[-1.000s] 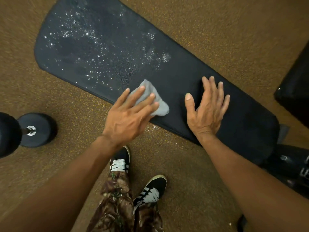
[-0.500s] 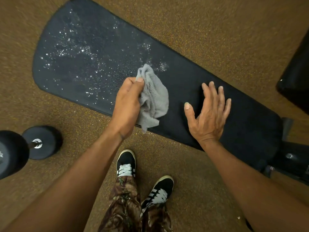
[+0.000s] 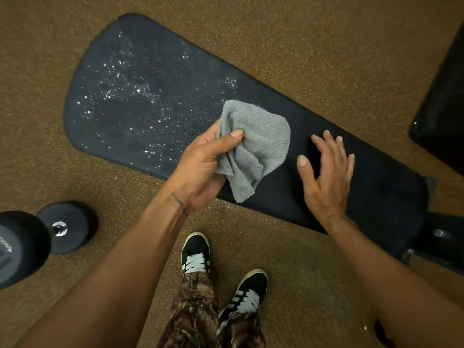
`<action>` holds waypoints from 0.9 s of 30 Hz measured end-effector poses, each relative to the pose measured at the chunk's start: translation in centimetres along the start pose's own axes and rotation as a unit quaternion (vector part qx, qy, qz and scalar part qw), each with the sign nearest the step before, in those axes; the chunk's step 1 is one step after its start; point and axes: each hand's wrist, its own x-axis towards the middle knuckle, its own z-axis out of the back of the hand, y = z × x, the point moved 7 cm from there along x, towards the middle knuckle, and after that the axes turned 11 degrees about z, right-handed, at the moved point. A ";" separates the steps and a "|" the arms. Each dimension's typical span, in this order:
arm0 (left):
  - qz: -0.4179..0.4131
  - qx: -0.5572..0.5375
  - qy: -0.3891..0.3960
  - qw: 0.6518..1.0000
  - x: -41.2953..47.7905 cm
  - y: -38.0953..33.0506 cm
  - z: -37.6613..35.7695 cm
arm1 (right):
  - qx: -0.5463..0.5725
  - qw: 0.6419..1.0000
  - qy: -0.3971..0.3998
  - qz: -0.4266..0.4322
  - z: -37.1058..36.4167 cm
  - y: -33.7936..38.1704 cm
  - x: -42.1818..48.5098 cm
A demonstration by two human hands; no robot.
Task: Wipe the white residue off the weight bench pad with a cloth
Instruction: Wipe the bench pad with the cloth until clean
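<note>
Most white residue (image 3: 130, 96) speckles the bench pad's (image 3: 376, 192) wide end. At mid-pad the left hand (image 3: 200, 169) pinches the bunched grey cloth (image 3: 261, 146), likely to present a clean face. The right hand (image 3: 326, 179), fingers spread, lies over the narrow half, seemingly bracing.

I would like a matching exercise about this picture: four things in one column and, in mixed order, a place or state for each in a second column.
Column 1
1. cloth
2. white residue
3. dumbbell
4. right hand

Column 2
a. on the floor, left of the person's shoes
b. open, fingers spread, over the bench pad's narrow part
c. bunched in the left hand
d. scattered on the pad's wide end

Pairs: 1-c, 2-d, 3-a, 4-b
</note>
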 end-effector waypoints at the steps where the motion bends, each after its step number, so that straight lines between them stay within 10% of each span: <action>1: 0.006 0.000 0.010 1.000 -0.1 0.0 0.1 | 0.014 1.000 -0.003 -0.011 0.6 0.3 0.1; 9: 0.009 -0.009 0.030 0.999 -1.0 -0.1 -0.9 | 0.221 0.972 -0.076 0.011 3.6 11.3 0.0; 21: -0.007 0.145 -0.016 0.989 -3.5 -2.8 -0.6 | 0.218 0.959 0.174 0.049 0.2 13.1 3.4; 27: -0.149 0.538 -0.142 0.817 -5.0 -9.2 1.2 | 0.413 0.901 0.109 -0.071 3.5 11.5 5.4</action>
